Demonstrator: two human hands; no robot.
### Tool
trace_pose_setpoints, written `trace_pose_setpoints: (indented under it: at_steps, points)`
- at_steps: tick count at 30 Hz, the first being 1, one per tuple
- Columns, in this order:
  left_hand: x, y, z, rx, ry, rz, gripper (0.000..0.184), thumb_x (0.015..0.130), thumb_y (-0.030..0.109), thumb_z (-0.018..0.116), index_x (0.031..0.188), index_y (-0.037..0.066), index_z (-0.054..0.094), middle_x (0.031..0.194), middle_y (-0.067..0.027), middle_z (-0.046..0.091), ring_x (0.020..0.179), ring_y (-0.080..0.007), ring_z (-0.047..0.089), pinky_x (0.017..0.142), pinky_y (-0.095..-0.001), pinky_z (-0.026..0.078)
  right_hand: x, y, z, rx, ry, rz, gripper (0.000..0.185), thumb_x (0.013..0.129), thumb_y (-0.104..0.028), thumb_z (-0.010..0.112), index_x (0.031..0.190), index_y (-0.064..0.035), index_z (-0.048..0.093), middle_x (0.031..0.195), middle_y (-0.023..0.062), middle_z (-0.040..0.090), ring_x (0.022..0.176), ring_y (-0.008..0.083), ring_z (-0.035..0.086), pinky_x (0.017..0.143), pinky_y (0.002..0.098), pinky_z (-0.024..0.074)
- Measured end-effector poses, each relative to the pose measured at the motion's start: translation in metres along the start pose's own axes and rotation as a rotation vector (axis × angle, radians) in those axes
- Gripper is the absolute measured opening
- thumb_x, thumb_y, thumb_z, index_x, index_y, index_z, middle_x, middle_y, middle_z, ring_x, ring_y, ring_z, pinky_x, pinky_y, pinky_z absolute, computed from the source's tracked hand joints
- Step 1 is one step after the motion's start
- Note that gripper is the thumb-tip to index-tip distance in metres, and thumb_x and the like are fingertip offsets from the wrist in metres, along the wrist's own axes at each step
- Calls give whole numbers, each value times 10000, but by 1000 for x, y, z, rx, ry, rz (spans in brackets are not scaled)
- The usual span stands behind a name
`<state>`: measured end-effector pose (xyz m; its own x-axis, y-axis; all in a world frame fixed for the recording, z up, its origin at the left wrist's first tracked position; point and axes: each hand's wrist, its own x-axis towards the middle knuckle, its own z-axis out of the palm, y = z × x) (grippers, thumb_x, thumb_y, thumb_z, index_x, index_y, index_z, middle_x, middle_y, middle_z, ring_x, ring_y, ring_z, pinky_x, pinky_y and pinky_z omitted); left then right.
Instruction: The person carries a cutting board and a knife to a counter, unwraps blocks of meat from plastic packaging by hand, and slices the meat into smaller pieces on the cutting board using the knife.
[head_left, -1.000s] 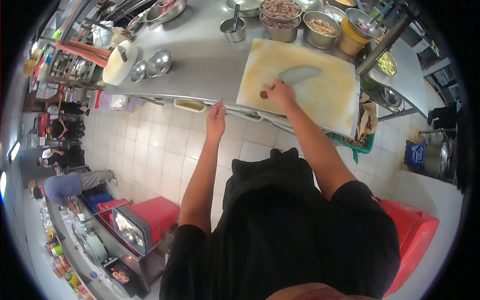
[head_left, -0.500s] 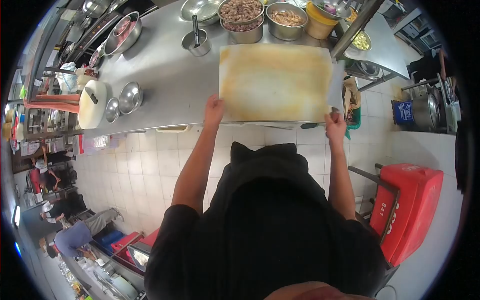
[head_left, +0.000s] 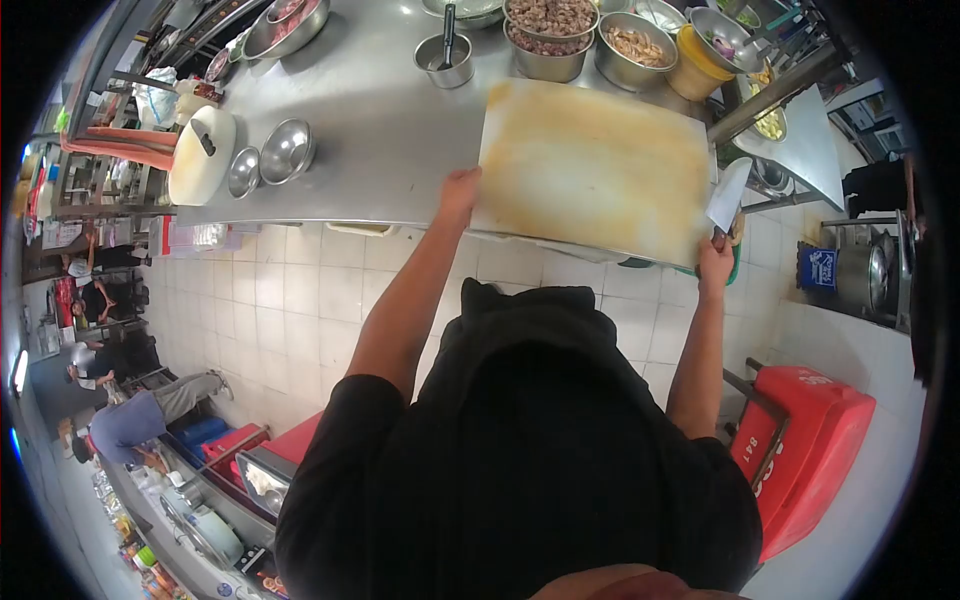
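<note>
The step in hand appears to be holding the cutting board (head_left: 600,165) in place on the tabletop (head_left: 380,135): the left hand (head_left: 461,190) looks closed on its left edge. Right of the board, the right hand (head_left: 715,260) grips a knife (head_left: 729,193). Shifting the board would call for keeping that blade clear.

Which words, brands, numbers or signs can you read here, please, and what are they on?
"84", then perhaps 1 or 7: red box.
Larger white lettering, same box: partly covered, unreadable.
White lettering on the blue panel: too small and blurred.
Any other print: too small or blurred to read.
</note>
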<state>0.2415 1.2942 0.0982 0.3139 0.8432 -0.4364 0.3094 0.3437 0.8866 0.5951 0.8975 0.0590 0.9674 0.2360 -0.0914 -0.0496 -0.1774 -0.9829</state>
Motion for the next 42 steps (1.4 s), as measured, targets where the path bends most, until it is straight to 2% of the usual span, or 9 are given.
trace_pose_setpoints:
  at_steps: [6,12,23,28,30,31,36,40,42]
  points:
    - [-13,11,4,78,-39,-2,468,942,355,606,1104,-77,688,1023,-153,703,935,-233,650,823,-414,509,6,-56,-6,59,-179,219,264,818,-60,696,1078,-22,668,951,1,663,854,120,598,779,257,464]
    - [-20,11,13,20,49,34,526,944,361,617,1152,-122,630,1001,-146,699,898,-224,643,783,-396,511,7,-59,1,-91,-324,35,119,826,-43,688,833,-61,570,833,-53,545,739,74,490,675,240,400]
    - [-72,11,-43,-206,152,86,453,990,313,631,1207,-83,591,1088,-119,676,980,-191,619,841,-344,509,-53,-77,0,35,-269,-117,234,872,5,676,822,-124,487,739,-98,380,656,28,356,565,220,313]
    - [-168,15,-135,-103,391,179,357,1016,296,546,1133,-16,675,991,-64,680,859,-160,605,735,-324,506,-91,-86,62,-149,-448,-297,169,866,-65,708,986,-40,593,692,-53,474,635,62,449,556,272,390]
    - [-220,27,-158,23,566,113,335,1023,270,503,1083,-6,684,955,-66,673,821,-157,616,696,-319,512,-117,-104,103,11,-588,-75,238,833,-120,730,1012,-36,597,709,24,579,635,127,533,601,324,473]
    - [-236,3,-192,-109,577,153,333,1026,260,487,1077,-4,685,937,-64,668,793,-154,613,672,-316,510,-121,-91,124,-188,-631,-232,270,823,-158,733,1023,-42,595,750,77,615,636,170,577,618,354,494]
    - [-361,-56,-266,-44,822,180,498,1037,365,486,1242,-69,615,1112,-140,658,942,-253,659,798,-379,543,-188,-127,221,6,-882,-344,239,806,-181,713,900,-34,549,751,145,590,695,329,593,639,443,466]
    - [-442,-91,-252,-389,1190,94,445,1042,292,507,1215,-99,629,1128,-163,658,955,-247,649,806,-371,538,-232,-145,263,-6,-1131,-367,244,806,-178,710,923,-36,550,753,138,599,687,325,599,651,439,471]
    - [-485,-132,-238,-523,1290,92,432,1032,293,538,1205,-91,636,1108,-155,661,942,-246,648,796,-368,536,-248,-161,266,-44,-1216,-338,215,828,-126,705,961,-25,569,752,60,567,696,188,538,643,374,458]
